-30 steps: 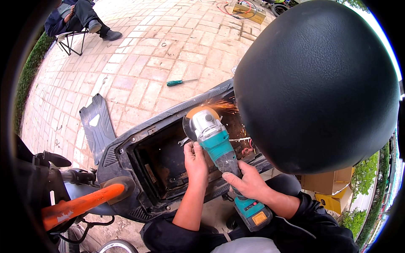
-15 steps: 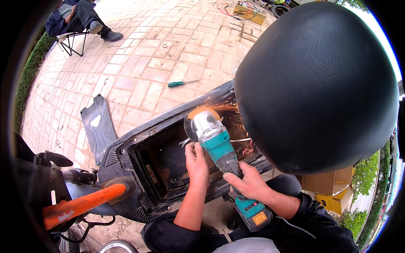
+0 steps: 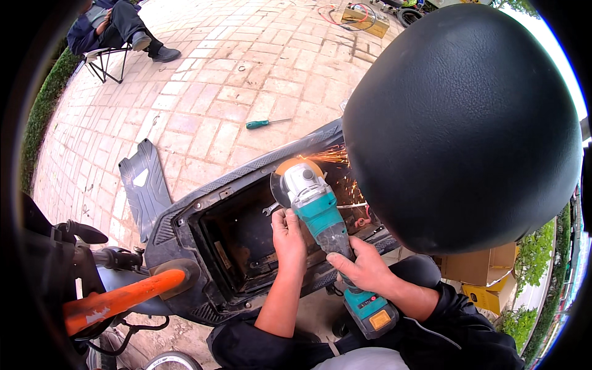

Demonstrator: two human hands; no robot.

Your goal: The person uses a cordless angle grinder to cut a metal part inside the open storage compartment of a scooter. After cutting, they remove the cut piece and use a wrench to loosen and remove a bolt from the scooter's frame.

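In my right hand (image 3: 364,266) is a teal cordless angle grinder (image 3: 325,219), gripped around its body with the battery end toward me. Its disc (image 3: 279,190) lies over the open compartment (image 3: 243,231) of a scooter's footboard, and orange sparks (image 3: 332,155) fly off to the right. My left hand (image 3: 288,243) is closed in a pinch beside the grinder's head. The jaw of an open-end wrench (image 3: 268,210) sticks out from its fingertips; the wrench's other end is hidden. What the disc touches is hidden behind the grinder.
A black scooter seat (image 3: 462,129) stands raised at the right. An orange tube (image 3: 123,302) crosses the lower left. On the paving lie a green-handled screwdriver (image 3: 258,124) and a dark plastic cover (image 3: 145,185). Far left, a person (image 3: 117,28) sits on a folding stool.
Sparks now fan out more densely to the right, with more falling lower into the compartment. Both hands and the grinder keep practically the same place.
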